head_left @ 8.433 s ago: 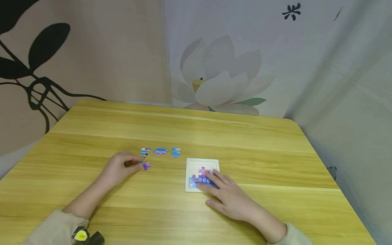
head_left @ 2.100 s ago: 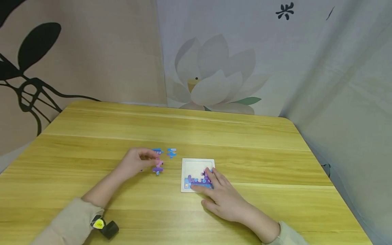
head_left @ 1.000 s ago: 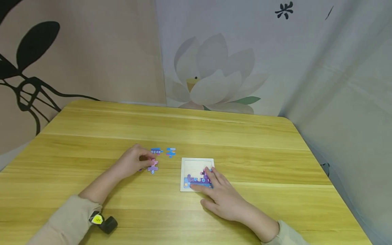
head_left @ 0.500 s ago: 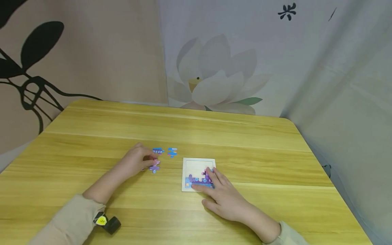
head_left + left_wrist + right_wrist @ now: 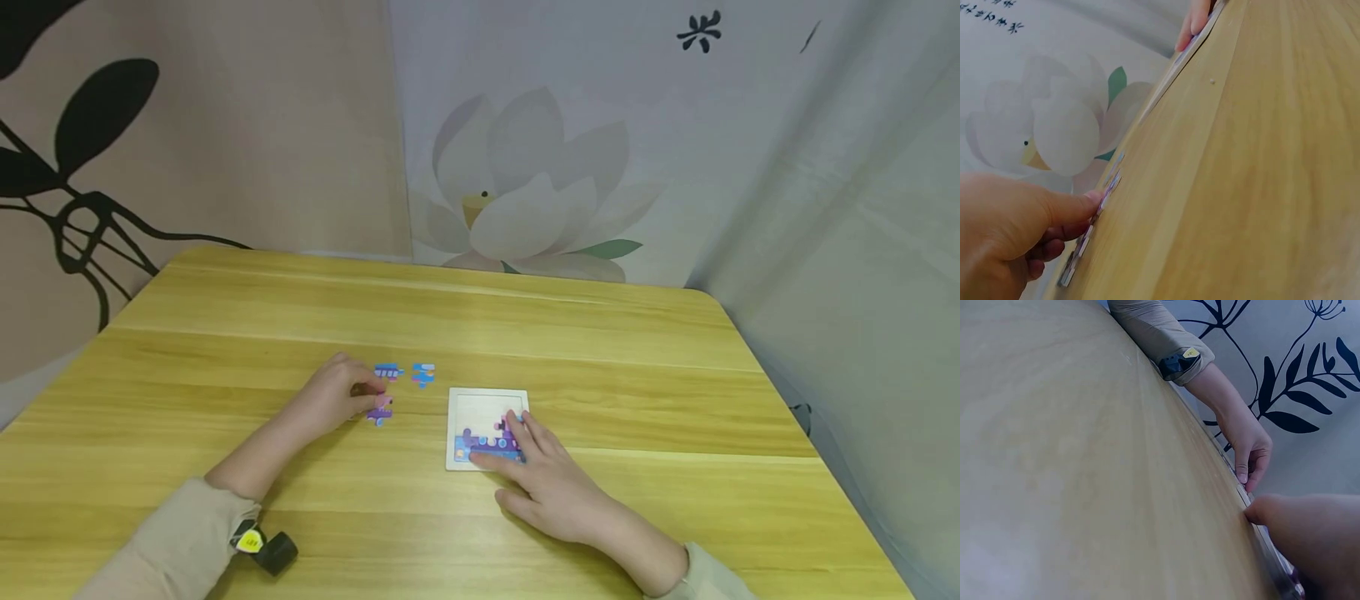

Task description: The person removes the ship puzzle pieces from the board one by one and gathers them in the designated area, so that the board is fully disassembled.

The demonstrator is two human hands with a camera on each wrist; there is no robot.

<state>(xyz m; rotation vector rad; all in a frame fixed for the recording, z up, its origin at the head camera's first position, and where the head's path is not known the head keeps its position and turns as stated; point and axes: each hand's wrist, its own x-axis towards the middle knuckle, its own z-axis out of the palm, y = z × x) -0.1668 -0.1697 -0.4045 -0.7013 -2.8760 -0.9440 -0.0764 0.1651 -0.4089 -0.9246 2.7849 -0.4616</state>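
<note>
In the head view, my left hand pinches a pink and purple jigsaw piece on the table between thumb and fingers. Its left part is hidden by the fingertips. Just behind it lie two loose jigsaw pieces, a blue and purple one and a blue one. My right hand rests with spread, straight fingers on the white-framed puzzle board. Blue and purple pieces fill the board's near part. The fingers cover its right side. In the left wrist view, my left thumb touches the edge of a piece.
The wooden table extends around the board and pieces, with a rounded far right corner. A curtain with a printed flower hangs behind it. A black wrist camera sits on my left cuff.
Since 8.4 s ago, a pink piece has left the board's middle, and my left hand has shifted right. Since 2.1 s ago it has slid its piece slightly left. My right hand stays put.
</note>
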